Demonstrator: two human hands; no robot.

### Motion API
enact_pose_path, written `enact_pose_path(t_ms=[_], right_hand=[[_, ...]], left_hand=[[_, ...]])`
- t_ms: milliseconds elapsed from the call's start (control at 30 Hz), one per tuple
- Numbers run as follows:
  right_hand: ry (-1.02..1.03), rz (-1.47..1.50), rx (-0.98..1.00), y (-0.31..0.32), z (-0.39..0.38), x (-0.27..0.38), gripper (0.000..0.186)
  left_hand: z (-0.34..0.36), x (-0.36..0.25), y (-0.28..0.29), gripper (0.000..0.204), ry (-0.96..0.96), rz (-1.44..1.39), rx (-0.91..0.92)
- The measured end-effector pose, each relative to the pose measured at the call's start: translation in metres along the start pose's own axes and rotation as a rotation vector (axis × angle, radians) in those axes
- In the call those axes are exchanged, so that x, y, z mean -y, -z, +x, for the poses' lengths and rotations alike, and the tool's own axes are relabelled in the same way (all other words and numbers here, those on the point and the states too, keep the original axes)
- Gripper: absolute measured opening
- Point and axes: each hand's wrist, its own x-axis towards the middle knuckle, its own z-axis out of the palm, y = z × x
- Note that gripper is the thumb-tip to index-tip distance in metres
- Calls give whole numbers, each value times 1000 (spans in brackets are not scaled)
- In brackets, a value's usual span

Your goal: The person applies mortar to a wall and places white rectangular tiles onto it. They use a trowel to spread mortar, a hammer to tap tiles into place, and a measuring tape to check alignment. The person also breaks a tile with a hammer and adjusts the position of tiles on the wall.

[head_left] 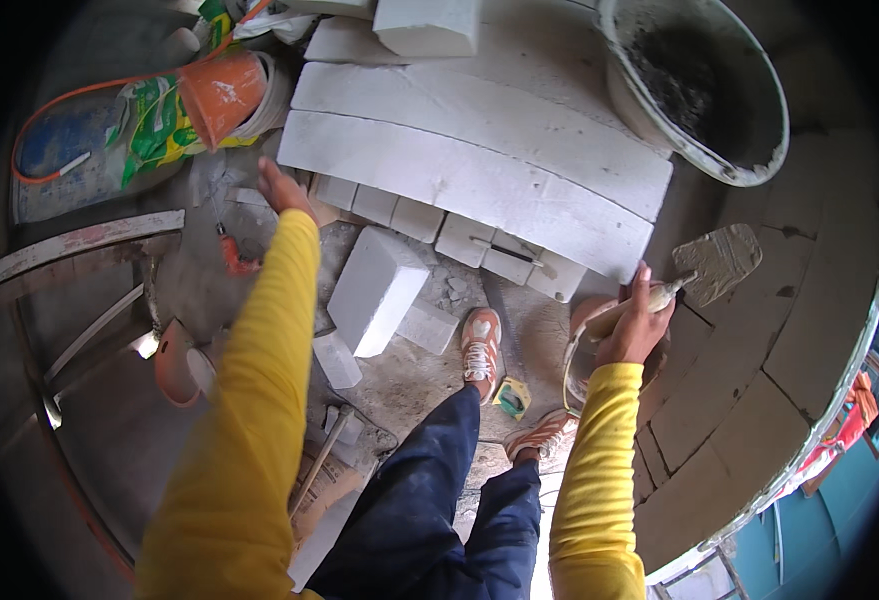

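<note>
White blocks (479, 155) lie in long rows across the upper centre of the head view, with a mortar tub (783, 120) at upper right and an orange bucket (221, 98) at upper left. Between the forearms, a loose block (374, 290) stands on the littered floor (409, 375); a pail (569, 362) sits below the right hand (639, 328). That arm reaches up right of centre, fingers wrapped round the handle of a mortar-coated trowel (725, 264), blade toward the right. The left hand (284, 188) extends to upper left, fingers straight and empty, near the rows' end.
</note>
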Motion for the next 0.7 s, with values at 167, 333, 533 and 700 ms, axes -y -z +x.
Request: enact_pose_path(t_ms=[167, 333, 533, 700], right_hand=[[-12, -44, -10, -25, -2, -8, 43], [-27, -13, -69, -17, 16, -11, 52], [-96, -109, 25, -14, 35, 11, 57], [-70, -81, 36, -44, 22, 18, 53]], left_hand=[[99, -25, 14, 87, 79, 434, 205], [59, -23, 22, 103, 206, 294, 341], [87, -56, 20, 105, 466, 392, 461], [138, -9, 17, 87, 676, 71, 656]])
